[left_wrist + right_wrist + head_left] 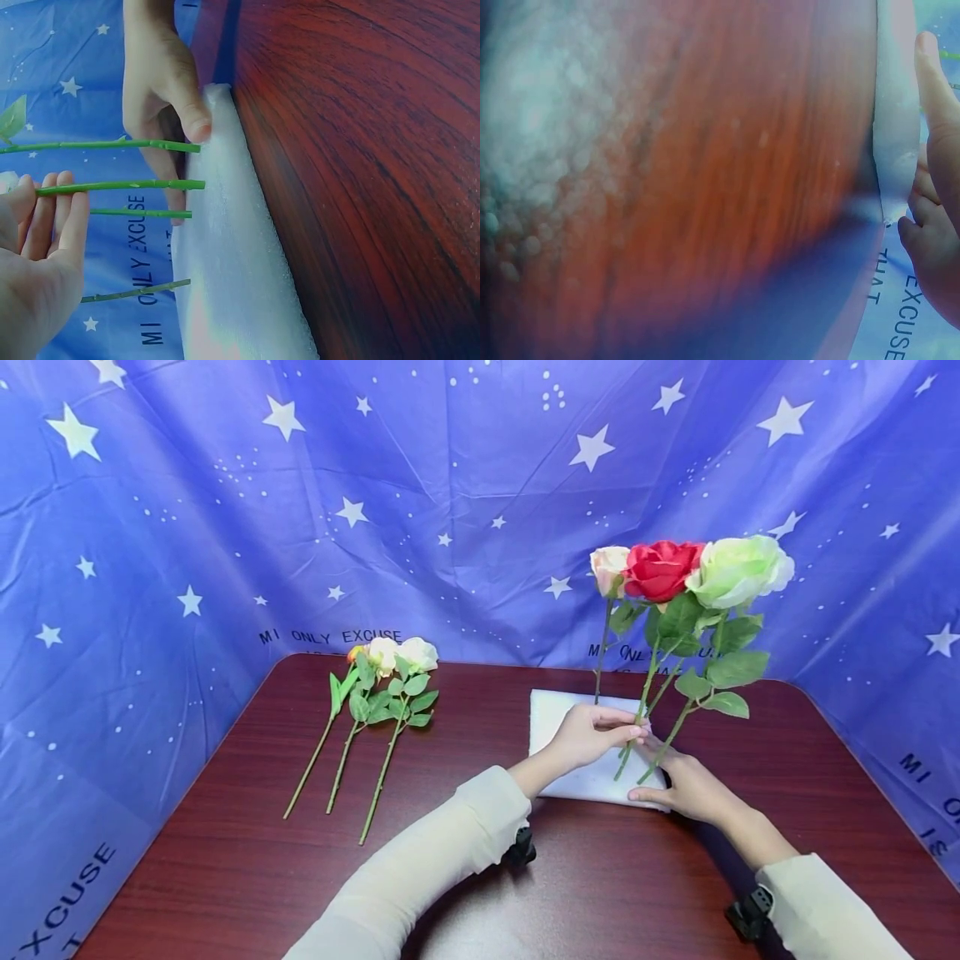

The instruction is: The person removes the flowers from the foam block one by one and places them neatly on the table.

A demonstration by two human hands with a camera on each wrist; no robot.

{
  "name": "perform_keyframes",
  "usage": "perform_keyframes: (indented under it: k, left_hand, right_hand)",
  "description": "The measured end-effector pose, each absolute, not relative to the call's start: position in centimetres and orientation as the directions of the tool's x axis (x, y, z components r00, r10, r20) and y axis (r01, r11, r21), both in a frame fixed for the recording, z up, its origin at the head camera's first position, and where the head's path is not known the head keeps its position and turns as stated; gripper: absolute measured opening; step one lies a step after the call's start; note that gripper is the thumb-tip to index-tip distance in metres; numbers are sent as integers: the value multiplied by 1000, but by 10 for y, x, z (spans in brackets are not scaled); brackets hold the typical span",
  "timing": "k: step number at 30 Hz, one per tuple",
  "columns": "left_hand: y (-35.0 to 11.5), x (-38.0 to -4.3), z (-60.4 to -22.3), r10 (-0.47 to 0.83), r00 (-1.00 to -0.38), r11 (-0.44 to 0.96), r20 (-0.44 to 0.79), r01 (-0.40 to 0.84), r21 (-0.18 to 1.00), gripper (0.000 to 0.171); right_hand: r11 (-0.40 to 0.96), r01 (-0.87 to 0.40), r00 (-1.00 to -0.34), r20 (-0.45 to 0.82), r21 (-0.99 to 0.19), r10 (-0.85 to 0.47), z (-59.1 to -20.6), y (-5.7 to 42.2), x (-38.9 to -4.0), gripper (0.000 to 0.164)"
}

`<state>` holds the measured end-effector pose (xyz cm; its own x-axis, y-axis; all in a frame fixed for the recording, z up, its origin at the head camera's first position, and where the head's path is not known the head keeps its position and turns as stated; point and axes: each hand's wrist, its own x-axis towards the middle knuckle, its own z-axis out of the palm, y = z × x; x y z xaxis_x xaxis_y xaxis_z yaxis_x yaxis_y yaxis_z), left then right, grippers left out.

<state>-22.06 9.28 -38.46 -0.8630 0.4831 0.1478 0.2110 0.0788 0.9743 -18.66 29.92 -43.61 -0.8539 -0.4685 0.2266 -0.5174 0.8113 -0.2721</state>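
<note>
My left hand (581, 739) pinches a green rose stem (135, 184) near its lower end, over a white foam block (570, 785). A red rose (663, 570) and a large pale green rose (738, 571) rise above the hands on leafy stems. To their left a pale pink rose (610, 568) stands upright on a thin dark stem at the block's back. Which bloom the pinched stem carries, I cannot tell. My right hand (693, 785) rests at the block's right side, thumb along its front part and fingers extended, partly hidden behind stems.
On the left of the dark red wooden table (225, 860) lie several more flowers, among them a white rose (417, 655), a cream rose (382, 656) and an orange bloom (356, 653). A blue star-patterned curtain (465, 485) encloses the table's back and sides.
</note>
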Motion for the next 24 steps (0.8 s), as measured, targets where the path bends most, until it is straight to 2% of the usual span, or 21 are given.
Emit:
perform_keyframes:
  k: [5,13,24]
  left_hand:
    - [91,-221,-384,465,-867,-16,180,195,981,23]
    - [86,-222,-384,459,-873,-21,167,178,984,23]
    - [79,-222,-382,453,-877,-78,158,137,987,24]
  right_hand:
    - [807,-533,-844,234,-256,-483,-435,299,-186,81]
    - [778,-577,-809,297,-247,-506,-437,298,-188,81]
    - [822,-499,-867,178,-276,-466,-434,297,-188,81]
